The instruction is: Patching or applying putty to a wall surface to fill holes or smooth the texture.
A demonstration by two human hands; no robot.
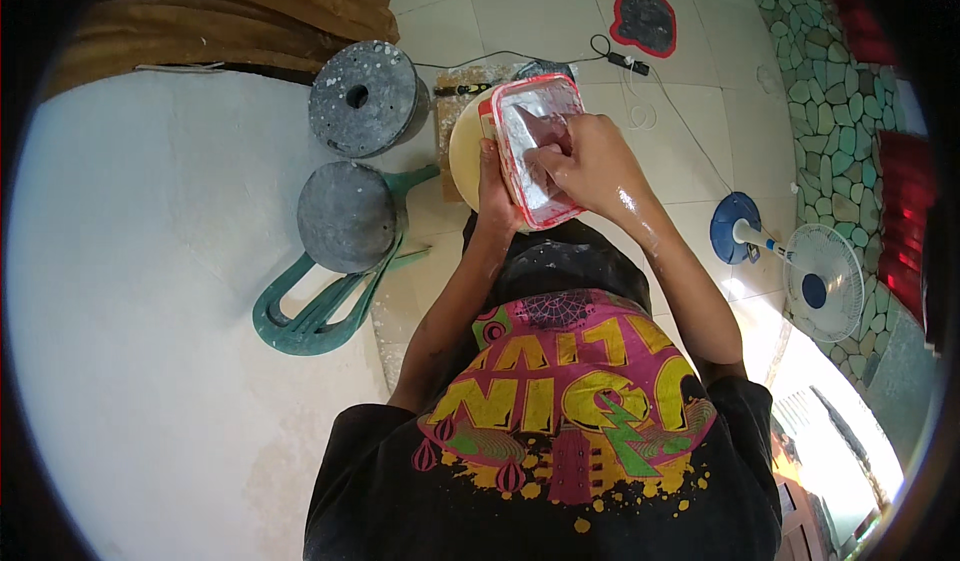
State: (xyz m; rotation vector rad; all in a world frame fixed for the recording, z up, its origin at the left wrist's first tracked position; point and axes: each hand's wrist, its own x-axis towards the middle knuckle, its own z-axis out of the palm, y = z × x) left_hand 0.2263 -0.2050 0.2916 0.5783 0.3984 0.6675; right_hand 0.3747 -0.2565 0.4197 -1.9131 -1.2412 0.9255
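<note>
A rectangular tub [519, 189] with red rim and white, smeared inside is tilted over a pale yellow round container [466, 152]. My left hand [495, 191] is wrapped round the tub's left side. My right hand [590, 166] reaches into the tub from the right with curled fingers, white smears on the wrist; whether they grip the pinkish shape inside, I cannot make out. A black and yellow tool [458, 90] lies behind the yellow container on a cardboard piece [447, 186].
Grey disc with central hole [375, 111] and round grey slab [340, 211] on green plastic chair [280, 316], left. Beside them, white wall [150, 311] and brown cloth [230, 11]. Red-edged dark mat [643, 21], power strip [627, 64] with cables behind. Fan [822, 286] stands right.
</note>
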